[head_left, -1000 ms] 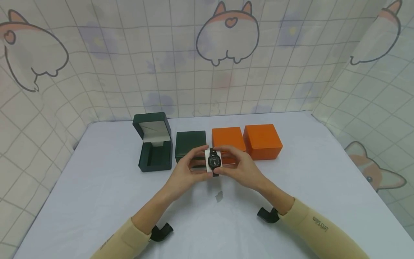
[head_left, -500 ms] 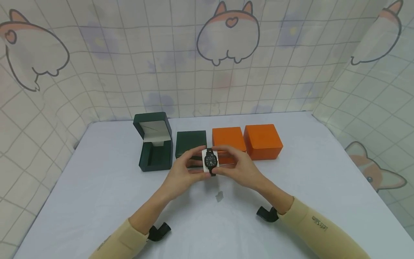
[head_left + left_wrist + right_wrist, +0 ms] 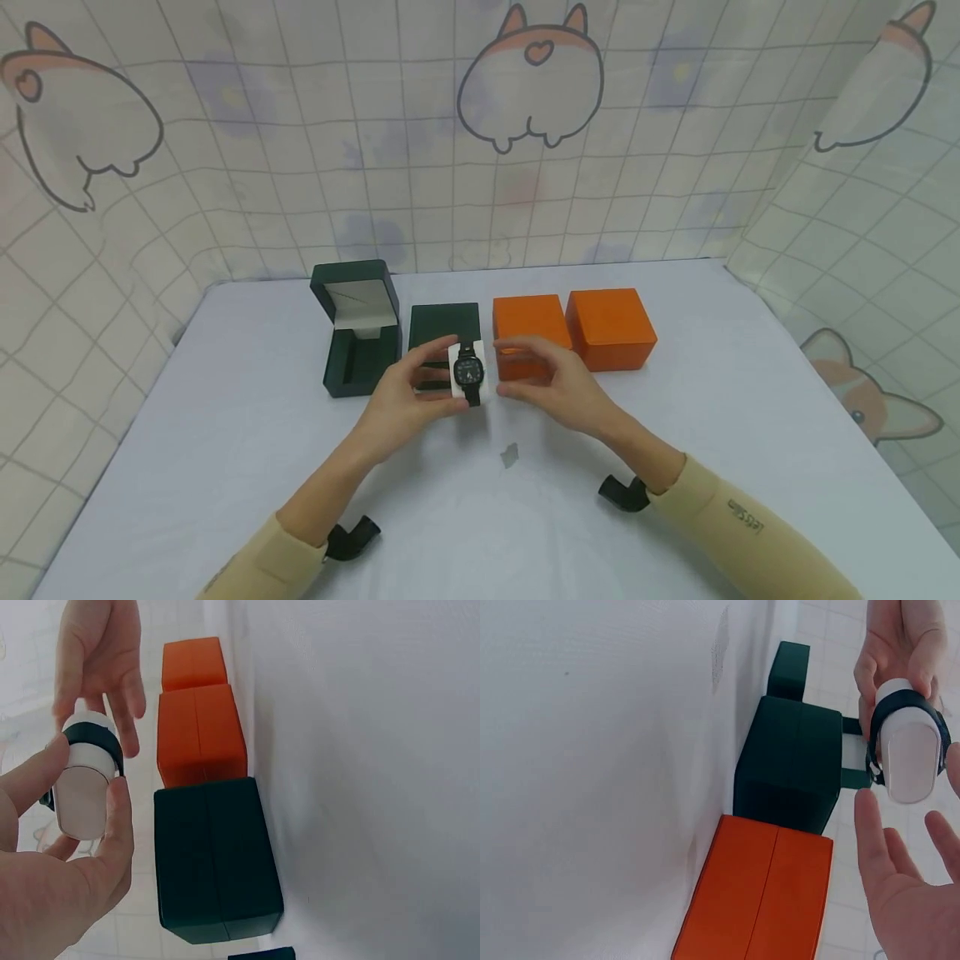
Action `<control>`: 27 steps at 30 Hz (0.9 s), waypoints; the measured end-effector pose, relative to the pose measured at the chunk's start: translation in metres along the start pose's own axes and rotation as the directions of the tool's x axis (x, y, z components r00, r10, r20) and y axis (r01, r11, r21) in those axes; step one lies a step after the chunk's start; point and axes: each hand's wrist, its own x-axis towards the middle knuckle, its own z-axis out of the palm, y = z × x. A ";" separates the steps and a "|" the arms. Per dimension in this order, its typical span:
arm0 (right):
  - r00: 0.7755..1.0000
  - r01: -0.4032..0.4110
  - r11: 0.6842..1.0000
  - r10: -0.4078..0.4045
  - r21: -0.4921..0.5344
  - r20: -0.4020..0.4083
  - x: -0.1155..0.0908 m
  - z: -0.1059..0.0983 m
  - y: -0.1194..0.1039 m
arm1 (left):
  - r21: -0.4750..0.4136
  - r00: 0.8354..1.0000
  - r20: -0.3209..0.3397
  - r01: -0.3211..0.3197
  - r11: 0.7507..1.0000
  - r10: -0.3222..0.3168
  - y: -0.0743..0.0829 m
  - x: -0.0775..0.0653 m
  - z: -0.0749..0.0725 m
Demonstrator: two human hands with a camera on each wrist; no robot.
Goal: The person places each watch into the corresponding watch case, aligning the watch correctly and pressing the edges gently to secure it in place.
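Observation:
A black wristwatch (image 3: 468, 372) is wrapped round a white watch pillow (image 3: 82, 799). My left hand (image 3: 395, 406) pinches the pillow's side between thumb and fingers, raised above the table in front of the closed green box (image 3: 445, 321). Just to the right, my right hand (image 3: 558, 385) hovers with its fingers spread and relaxed. A small gap parts it from the pillow, and it holds nothing. In the right wrist view the flat white end of the pillow (image 3: 911, 765) faces the right hand. An opened green watch box (image 3: 348, 273) stands at the left, its pale lid lining and dark inside showing.
Two closed orange boxes, a nearer-centre one (image 3: 528, 317) and a right one (image 3: 611, 321), stand beside the green box in a row along the back. A small grey patch (image 3: 510, 455) marks the white tablecloth (image 3: 225, 433). A patterned cloth wall (image 3: 420, 192) surrounds the table.
The watch on its pillow has shifted left with my left hand. My right hand has let go of it and stayed nearly in place.

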 end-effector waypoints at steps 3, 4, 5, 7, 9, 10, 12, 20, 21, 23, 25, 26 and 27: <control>1.000 -0.005 1.000 0.005 -0.003 -0.002 0.000 -0.001 0.000 | -0.014 1.000 -0.002 0.005 1.000 -0.005 0.000 -0.002 -0.006; 1.000 -0.003 1.000 0.003 0.000 0.003 0.001 -0.001 0.001 | -0.022 1.000 -0.005 0.007 1.000 -0.007 0.000 -0.003 -0.009; 1.000 0.000 1.000 -0.001 0.006 0.008 0.001 -0.001 0.001 | -0.027 1.000 -0.007 0.007 1.000 -0.007 0.000 -0.004 -0.011; 1.000 0.007 1.000 -0.007 0.017 0.018 0.001 -0.002 0.001 | -0.029 1.000 -0.016 0.010 1.000 -0.010 0.001 -0.006 -0.016; 1.000 0.011 1.000 -0.011 0.009 0.028 0.001 -0.002 0.002 | -0.014 1.000 -0.026 0.011 1.000 -0.011 0.001 -0.008 -0.022; 0.999 0.011 1.000 -0.011 0.004 0.033 0.001 -0.002 0.002 | -0.003 0.999 -0.032 0.015 1.000 -0.015 0.001 -0.010 -0.025; 0.999 0.006 1.000 -0.006 -0.002 0.043 0.001 -0.003 0.002 | 0.018 0.999 -0.042 0.020 1.000 -0.019 0.001 -0.011 -0.030; 0.996 0.004 1.000 -0.005 0.012 0.088 0.000 -0.004 0.004 | 0.004 0.998 -0.058 0.013 1.000 -0.013 -0.006 -0.016 -0.050; 0.996 0.005 1.000 -0.006 0.011 0.091 0.000 -0.004 0.004 | 0.000 0.998 -0.061 0.012 1.000 -0.012 -0.007 -0.017 -0.052; 0.995 0.009 1.000 -0.009 0.008 0.098 0.000 -0.004 0.004 | -0.001 0.997 -0.070 0.008 1.000 -0.008 -0.009 -0.018 -0.056; 0.994 0.016 1.000 -0.017 0.008 0.105 -0.001 -0.004 0.004 | -0.002 0.997 -0.076 0.013 1.000 -0.013 -0.010 -0.019 -0.060; 0.994 0.019 1.000 -0.020 0.008 0.108 -0.001 -0.005 0.004 | 0.001 0.997 -0.079 0.017 1.000 -0.016 -0.011 -0.019 -0.063; 0.994 0.022 1.000 -0.023 0.009 0.110 -0.001 -0.005 0.004 | 0.003 0.996 -0.081 0.022 1.000 -0.022 -0.012 -0.020 -0.065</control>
